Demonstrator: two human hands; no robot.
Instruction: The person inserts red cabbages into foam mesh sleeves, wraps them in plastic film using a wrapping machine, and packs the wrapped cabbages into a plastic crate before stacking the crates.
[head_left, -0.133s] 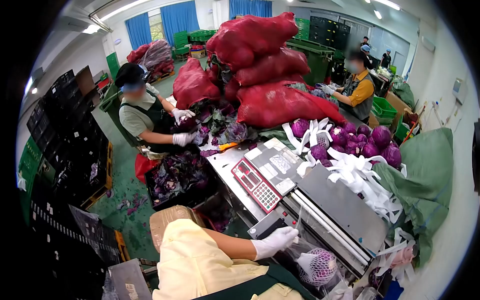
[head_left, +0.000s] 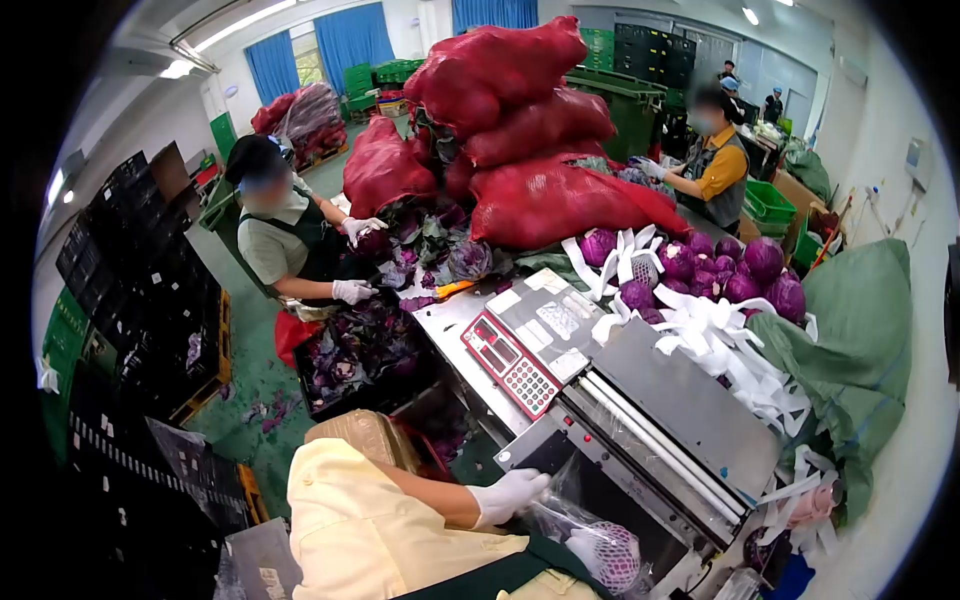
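Note:
My left hand (head_left: 510,495), in a white glove, pinches the edge of clear plastic film (head_left: 562,505) in front of the wrapping machine (head_left: 650,440). Beside it, a purple cabbage in a white foam net (head_left: 608,552) sits within the film, low in the view. My right hand (head_left: 584,546) is gloved too and partly hidden behind the film and the netted cabbage, which it touches. A red and white scale (head_left: 510,365) stands on the steel table (head_left: 450,330) beyond my hands.
Red mesh sacks (head_left: 560,200) are piled on the table. Purple cabbages (head_left: 740,280) and white foam nets (head_left: 730,350) lie at the right. A co-worker (head_left: 280,230) handles cabbage at the left above a black crate of leaves (head_left: 360,360); another person (head_left: 715,170) stands at the back right.
My left hand has moved left and slightly down with the film. The netted cabbage has shifted left and down. The left co-worker's lower hand has moved a little away from the leaves.

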